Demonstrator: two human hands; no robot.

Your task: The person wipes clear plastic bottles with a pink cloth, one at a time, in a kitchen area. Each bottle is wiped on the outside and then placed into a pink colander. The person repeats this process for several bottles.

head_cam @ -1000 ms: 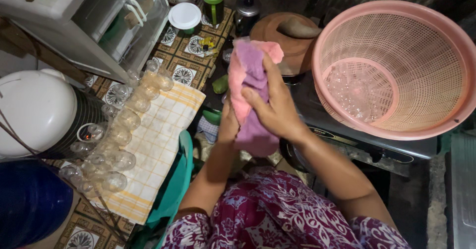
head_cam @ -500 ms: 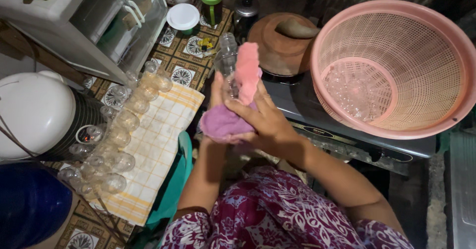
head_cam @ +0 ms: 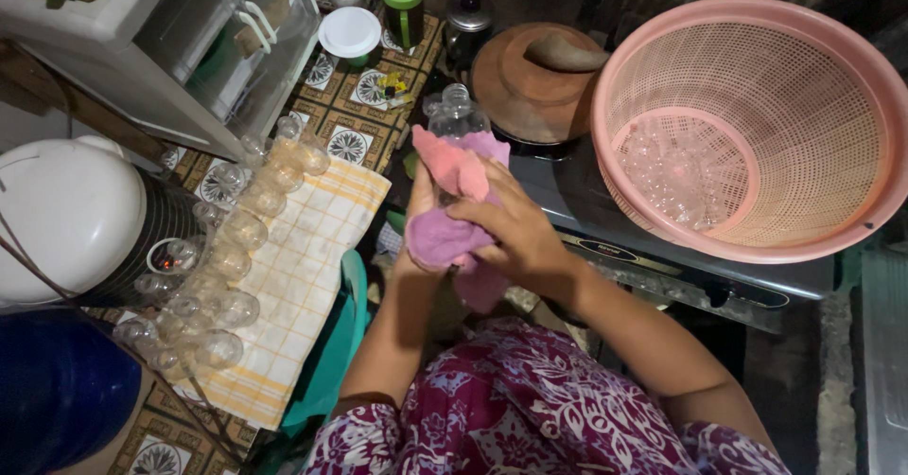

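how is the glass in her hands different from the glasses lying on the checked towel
The glass in the hands is held up off the counter, while the glasses on the towel lie in a row on the yellow checked towel. The held glass is mostly wrapped in a pink and purple cloth, gripped by the right hand; the row lies bare and untouched. Both are clear glass.

You wear a magenta garment printed with white and pale pink flowers and leaves; its short sleeves end above the elbows, and both forearms are bare.
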